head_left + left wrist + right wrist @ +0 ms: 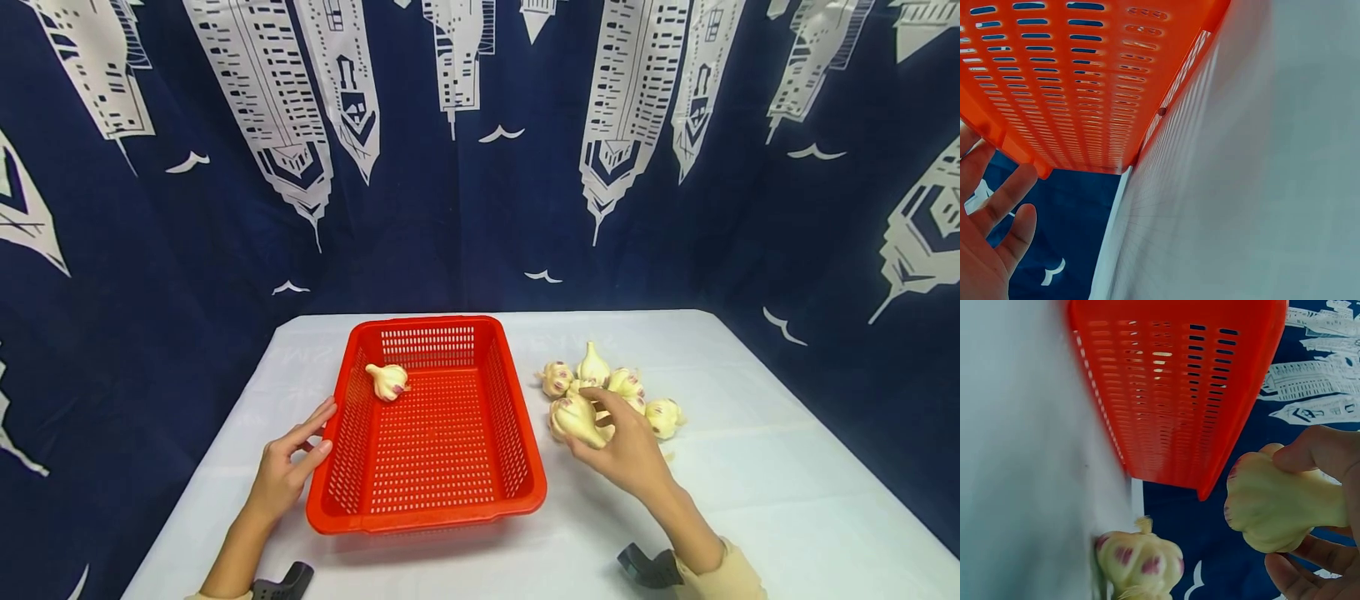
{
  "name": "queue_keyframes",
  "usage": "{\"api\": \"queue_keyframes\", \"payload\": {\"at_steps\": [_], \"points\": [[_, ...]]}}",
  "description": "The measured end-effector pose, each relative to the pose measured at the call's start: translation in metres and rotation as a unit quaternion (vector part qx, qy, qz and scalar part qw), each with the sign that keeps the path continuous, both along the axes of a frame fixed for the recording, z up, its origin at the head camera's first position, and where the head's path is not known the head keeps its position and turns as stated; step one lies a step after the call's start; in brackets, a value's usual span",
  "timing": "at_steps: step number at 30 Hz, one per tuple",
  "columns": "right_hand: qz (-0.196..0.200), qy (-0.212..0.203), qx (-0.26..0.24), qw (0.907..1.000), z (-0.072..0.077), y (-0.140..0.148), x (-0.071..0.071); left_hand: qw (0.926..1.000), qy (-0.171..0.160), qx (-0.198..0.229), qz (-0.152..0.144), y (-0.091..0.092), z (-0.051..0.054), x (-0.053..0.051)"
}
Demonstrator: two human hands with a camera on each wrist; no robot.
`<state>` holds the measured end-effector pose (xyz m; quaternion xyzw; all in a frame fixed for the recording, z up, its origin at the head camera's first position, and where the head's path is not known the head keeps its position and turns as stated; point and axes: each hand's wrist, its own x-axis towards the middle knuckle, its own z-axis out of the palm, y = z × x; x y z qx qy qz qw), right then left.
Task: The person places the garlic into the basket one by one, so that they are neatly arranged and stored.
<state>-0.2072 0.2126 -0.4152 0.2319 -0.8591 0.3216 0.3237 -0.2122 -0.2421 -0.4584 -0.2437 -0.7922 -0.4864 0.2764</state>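
A red plastic basket (435, 521) stands on the white table, with one garlic bulb (388, 382) inside near its left wall. My left hand (283, 473) touches the basket's left rim with extended fingers; the left wrist view shows its fingers at the rim of the basket (1085, 94). My right hand (628, 442) pinches a garlic bulb (573, 419) between thumb and fingers, right of the basket. In the right wrist view that bulb (1279, 500) hangs above the table beside the basket (1166, 412). Several more bulbs (626, 383) lie just behind the right hand.
The white table (765, 467) reaches out on both sides of the basket. A dark blue cloth (457, 233) with white building prints hangs behind it. One bulb (664, 417) lies at the right edge of the pile.
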Motion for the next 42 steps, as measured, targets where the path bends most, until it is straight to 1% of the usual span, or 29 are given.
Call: {"api": "queue_keyframes", "payload": {"at_steps": [7,11,15,20,28,37,40,42], "points": [[-0.014,-0.025,-0.010,0.9995,0.009,-0.006,0.000,1.0000,-0.001,0.001,0.003,0.001,0.000,0.000],[-0.002,-0.035,-0.022,0.9992,0.014,-0.010,0.000,1.0000,-0.006,-0.003,0.006,0.001,0.001,0.000],[0.012,-0.029,-0.030,0.9991,0.017,-0.013,-0.001,0.9999,-0.008,-0.006,0.008,0.001,0.001,0.000],[0.019,-0.011,-0.021,0.9995,0.020,-0.018,-0.004,0.9999,-0.005,-0.004,0.010,0.000,0.002,0.001],[0.016,-0.023,-0.015,0.9995,0.027,-0.024,-0.006,1.0000,0.001,0.000,0.009,-0.001,0.002,0.002],[0.009,-0.024,-0.016,0.9995,0.031,-0.029,-0.006,1.0000,-0.005,0.000,0.007,0.001,0.000,0.001],[0.012,-0.025,-0.016,0.9995,0.032,-0.030,-0.006,0.9999,-0.005,-0.002,0.009,0.001,0.000,0.001],[0.021,-0.023,-0.018,0.9993,0.033,-0.031,-0.007,1.0000,0.002,-0.004,0.009,0.002,-0.001,0.001]]}}
